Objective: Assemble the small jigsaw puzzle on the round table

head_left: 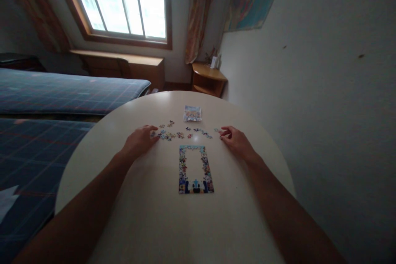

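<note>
A jigsaw frame (182, 173) of joined border pieces lies flat on the round table, its middle bare. Beyond it, loose puzzle pieces (167, 135) spread in a loose row. My left hand (140, 142) rests at the row's left end, thumb and forefinger curved and apart beside the pieces. At the opposite end is my right hand (236, 142), fingers bent with a gap between them, close to a few pale pieces (217, 130). Whether a fingertip touches a piece is too small to make out. A small picture sheet or packet (192, 114) lies behind the row.
The round cream table (154, 222) stands against a white wall (334, 111) on the right. Beds with plaid mattresses (62, 90) are on the left. A corner shelf (209, 73) and a low wooden desk (139, 58) stand beyond, under a bright window.
</note>
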A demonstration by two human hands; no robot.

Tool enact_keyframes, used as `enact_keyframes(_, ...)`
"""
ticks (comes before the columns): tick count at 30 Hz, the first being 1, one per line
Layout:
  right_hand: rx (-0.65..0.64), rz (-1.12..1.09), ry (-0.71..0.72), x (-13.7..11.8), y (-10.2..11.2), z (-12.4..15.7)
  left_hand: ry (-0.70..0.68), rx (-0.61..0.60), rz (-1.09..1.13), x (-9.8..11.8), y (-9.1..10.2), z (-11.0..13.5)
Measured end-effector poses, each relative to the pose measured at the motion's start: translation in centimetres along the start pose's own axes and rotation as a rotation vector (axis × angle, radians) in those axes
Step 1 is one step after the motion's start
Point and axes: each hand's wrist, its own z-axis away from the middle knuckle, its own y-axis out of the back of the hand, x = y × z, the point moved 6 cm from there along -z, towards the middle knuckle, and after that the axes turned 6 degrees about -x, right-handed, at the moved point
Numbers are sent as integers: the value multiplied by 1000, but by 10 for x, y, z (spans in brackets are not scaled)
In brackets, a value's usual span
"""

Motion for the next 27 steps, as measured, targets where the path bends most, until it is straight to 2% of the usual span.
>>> enact_keyframes(11,-13,22,11,1,-2,-1,-42,-18,114,3,1,-2)
enact_keyframes(20,-9,17,0,-1,-2,0,-19,-27,89,4,-2,-1)
enact_keyframes(24,18,111,29,-14,-6,0,-44,-27,96,7,-5,-1)
enact_keyframes(27,21,234,114,-35,-17,-1,-74,-26,112,9,-6,-2)
